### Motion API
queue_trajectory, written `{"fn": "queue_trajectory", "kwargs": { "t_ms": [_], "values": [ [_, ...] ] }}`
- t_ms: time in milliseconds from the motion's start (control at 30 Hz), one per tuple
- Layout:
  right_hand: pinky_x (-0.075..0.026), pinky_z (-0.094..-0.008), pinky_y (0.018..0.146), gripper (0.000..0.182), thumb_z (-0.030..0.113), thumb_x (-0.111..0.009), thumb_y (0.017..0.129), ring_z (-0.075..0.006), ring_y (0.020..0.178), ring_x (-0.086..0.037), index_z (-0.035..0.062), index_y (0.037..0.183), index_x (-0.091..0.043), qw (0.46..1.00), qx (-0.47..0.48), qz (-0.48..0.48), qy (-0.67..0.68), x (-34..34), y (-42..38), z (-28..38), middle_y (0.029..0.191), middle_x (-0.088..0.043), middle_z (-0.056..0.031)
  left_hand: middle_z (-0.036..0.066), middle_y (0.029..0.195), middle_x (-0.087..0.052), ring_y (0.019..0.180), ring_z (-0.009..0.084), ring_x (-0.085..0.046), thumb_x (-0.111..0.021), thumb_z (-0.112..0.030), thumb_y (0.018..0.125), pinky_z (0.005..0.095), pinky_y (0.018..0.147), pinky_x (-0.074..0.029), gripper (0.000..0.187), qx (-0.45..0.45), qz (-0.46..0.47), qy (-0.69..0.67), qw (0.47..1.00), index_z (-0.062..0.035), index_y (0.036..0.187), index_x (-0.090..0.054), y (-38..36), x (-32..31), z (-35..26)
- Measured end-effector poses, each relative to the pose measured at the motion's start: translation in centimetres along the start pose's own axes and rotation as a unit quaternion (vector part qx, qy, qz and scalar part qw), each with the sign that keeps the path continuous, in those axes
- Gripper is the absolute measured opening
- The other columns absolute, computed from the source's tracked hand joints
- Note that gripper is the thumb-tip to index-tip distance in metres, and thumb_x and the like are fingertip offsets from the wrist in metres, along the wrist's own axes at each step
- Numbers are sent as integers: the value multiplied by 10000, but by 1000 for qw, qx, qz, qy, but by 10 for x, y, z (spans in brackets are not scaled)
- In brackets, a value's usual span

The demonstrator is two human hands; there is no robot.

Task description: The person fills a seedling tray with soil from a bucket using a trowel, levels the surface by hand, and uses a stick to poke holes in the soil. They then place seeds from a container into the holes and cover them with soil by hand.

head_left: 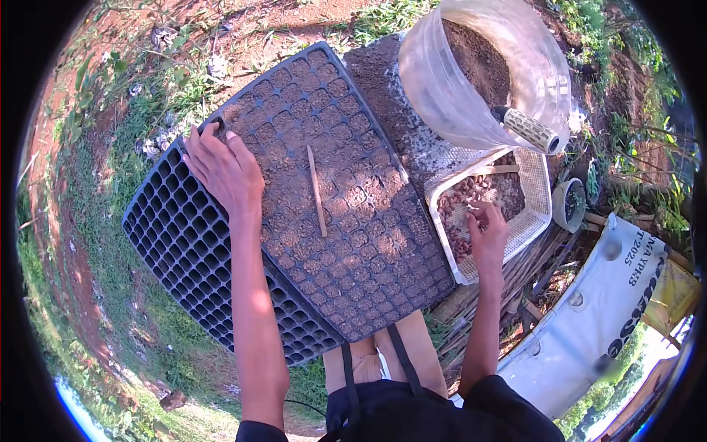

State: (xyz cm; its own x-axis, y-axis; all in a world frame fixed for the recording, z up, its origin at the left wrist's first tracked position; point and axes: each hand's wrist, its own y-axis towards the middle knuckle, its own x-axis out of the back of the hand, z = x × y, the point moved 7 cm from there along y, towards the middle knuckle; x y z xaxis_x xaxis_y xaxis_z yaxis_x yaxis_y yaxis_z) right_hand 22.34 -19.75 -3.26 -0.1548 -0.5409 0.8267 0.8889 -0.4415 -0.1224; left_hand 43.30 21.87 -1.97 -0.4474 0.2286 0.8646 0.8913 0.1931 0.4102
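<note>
A black seedling tray (353, 254), its cells filled with brown soil, lies slanted in front of me. A thin wooden stick (317, 190) rests on the soil. Beneath its left side lies a second seedling tray (177, 221) with unfilled cells. My left hand (224, 168) has its fingers bent over the filled tray's upper left edge, gripping it. My right hand (489, 234) is over a white plastic basket (541, 193) holding small reddish-brown pieces, like seeds or little bulbs (458, 210). Its thumb and fingers are drawn together; anything between them is too small to make out.
Behind the basket stands a large translucent tub (434, 81) of soil, with a patterned-handled tool (530, 130) across its rim. A small pot (568, 205) is to the right. A printed white sack (589, 309) hangs at lower right. Grass and red earth lie left.
</note>
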Motion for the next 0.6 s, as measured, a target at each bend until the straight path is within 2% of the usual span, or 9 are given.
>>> {"fn": "queue_trajectory", "kwargs": {
  "t_ms": [67,133,200,333,400,433,500,533,600],
  "values": [
    [-522,-365,727,265,-32,-705,864,-224,778,-652,12,1122,-668,1000,12,1,-10,2,-10,-2,913,-643,-123,224,1474,-444,1462,415,-340,-510,-224,1019,585,1229,-184,329,-40,0,-36,999,-36,1289,-517,-4,14,-15],
    [-520,-367,728,270,-33,-706,864,-226,784,-649,14,1127,-667,999,31,-4,-16,5,-15,-3,904,-637,-120,204,1431,-486,1410,403,-402,-543,-194,1008,554,1207,-241,288,-82,-32,-34,996,-36,1249,-554,-14,35,-42],
    [-519,-372,741,293,-36,-708,857,-241,802,-649,21,1141,-666,998,46,38,-20,3,-28,-4,896,-631,-119,186,1341,-554,1303,365,-506,-572,-170,1001,522,1136,-341,259,-74,-13,-157,985,-37,1224,-571,-36,51,-61],
    [-522,-369,758,320,-45,-706,843,-242,801,-651,22,1152,-657,991,29,128,26,2,-41,0,916,-652,-147,108,957,-699,838,193,-700,-607,-148,1007,376,706,-540,238,26,162,-300,940,-39,1215,-572,-111,59,-81],
    [-520,-364,742,308,-41,-709,840,-233,791,-655,16,1139,-658,990,32,127,41,3,-39,-5,905,-669,-151,79,751,-689,568,167,-664,-581,-179,1042,324,518,-482,233,174,280,-402,854,-50,1234,-555,-145,68,-93],
    [-522,-359,731,281,-33,-714,844,-234,787,-661,11,1117,-659,994,36,90,56,7,-33,-8,894,-674,-149,79,751,-689,568,167,-664,-581,-179,1042,324,518,-482,233,173,278,-403,855,-50,1234,-555,-154,82,-96],
    [-529,-333,678,184,-18,-715,866,-197,733,-672,-3,1042,-667,997,37,13,70,17,-18,-13,841,-685,-127,73,624,-650,464,176,-628,-556,-223,1070,329,465,-448,232,259,393,-377,798,-57,1231,-543,-190,91,-94],
    [-529,-333,678,184,-18,-715,866,-197,733,-672,-3,1042,-667,997,38,10,71,16,-10,-19,841,-685,-127,73,624,-650,464,176,-628,-556,-223,1070,329,465,-448,232,257,392,-378,799,-57,1231,-543,-203,99,-89],
    [-535,-305,654,118,-8,-699,890,-152,703,-673,-10,1007,-679,981,-82,-37,170,13,8,-55,813,-706,-103,64,560,-614,484,154,-631,-550,-266,1077,315,466,-439,248,226,384,-371,815,-49,1198,-543,-224,107,-74]
  ]
}}
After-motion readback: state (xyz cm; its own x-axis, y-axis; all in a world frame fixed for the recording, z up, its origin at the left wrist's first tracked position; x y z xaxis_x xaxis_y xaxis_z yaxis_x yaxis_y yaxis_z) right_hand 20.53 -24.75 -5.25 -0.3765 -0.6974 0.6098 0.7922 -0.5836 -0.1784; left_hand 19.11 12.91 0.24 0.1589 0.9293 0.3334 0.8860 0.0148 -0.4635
